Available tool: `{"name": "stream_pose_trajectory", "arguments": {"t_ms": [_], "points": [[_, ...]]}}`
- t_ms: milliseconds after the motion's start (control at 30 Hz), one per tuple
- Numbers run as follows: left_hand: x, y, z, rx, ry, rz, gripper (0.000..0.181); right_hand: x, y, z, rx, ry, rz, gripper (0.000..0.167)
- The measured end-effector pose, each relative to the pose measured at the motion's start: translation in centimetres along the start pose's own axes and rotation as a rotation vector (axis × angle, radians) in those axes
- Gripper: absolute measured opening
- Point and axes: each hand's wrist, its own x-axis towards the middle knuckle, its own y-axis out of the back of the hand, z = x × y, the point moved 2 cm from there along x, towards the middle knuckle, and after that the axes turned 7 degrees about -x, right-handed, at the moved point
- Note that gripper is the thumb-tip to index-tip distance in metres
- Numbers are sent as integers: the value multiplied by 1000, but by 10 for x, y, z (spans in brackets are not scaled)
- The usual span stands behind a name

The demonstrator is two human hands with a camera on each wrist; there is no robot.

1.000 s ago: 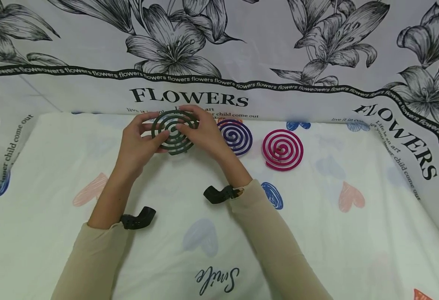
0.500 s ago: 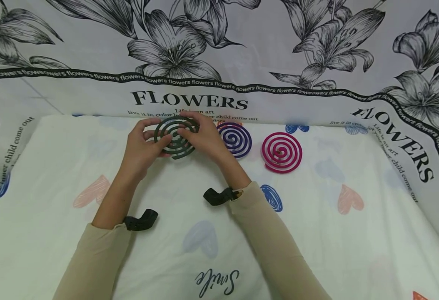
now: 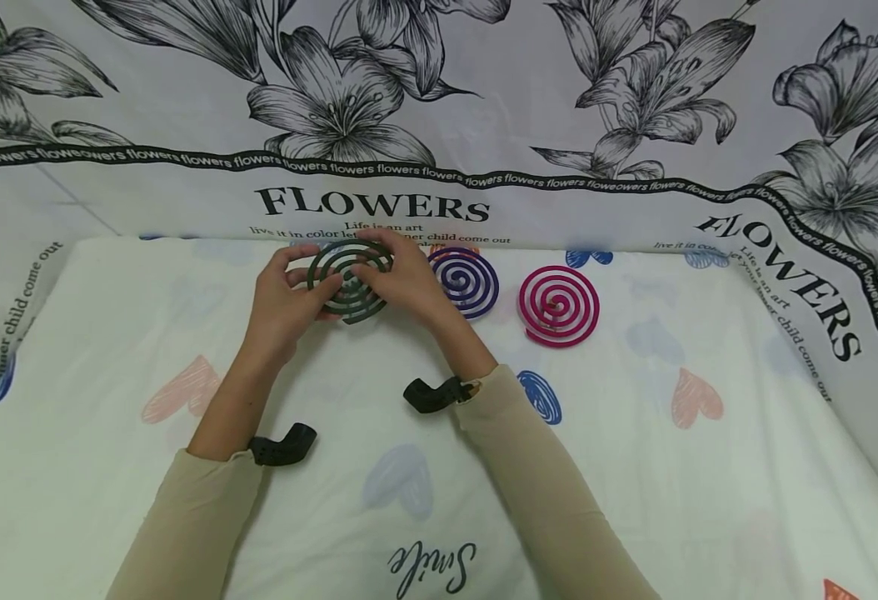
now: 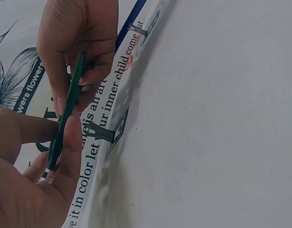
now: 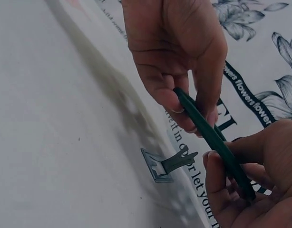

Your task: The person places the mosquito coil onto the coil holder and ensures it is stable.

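A green spiral mosquito coil (image 3: 349,310) is held above the cloth between both hands. My left hand (image 3: 281,300) pinches its left edge, thumb on the near face and fingers behind. On the opposite side my right hand (image 3: 401,279) pinches it between thumb and fingers. Both wrist views show the coil edge-on, as a thin green strip (image 4: 67,114). Below it, apart from it, a small metal coil stand (image 5: 172,164) with a raised tab rests on the cloth; the head view hides it.
A purple-blue coil (image 3: 463,283) is right beside my right hand. Further right is a magenta coil (image 3: 559,307). In the left wrist view another small stand (image 4: 138,29) shows near a blue coil edge. White printed cloth (image 3: 596,500) covers the surface.
Both hands and the green coil have come slightly nearer to the person, and the coil's tilt has changed a little. Both grips stay the same. The head view has shifted slightly.
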Motion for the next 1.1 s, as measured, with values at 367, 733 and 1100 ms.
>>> {"name": "stream_pose_trajectory", "arguments": {"t_ms": [367,733,1100], "points": [[1,-1,-4,13,8,4,57,0,-3,-1,-25,-7,10,52],[3,-1,-8,12,9,7,57,-1,-7,0,-81,-4,28,51],[3,-1,-10,25,22,6,58,-2,-8,-2,-111,-13,32,52]]}}
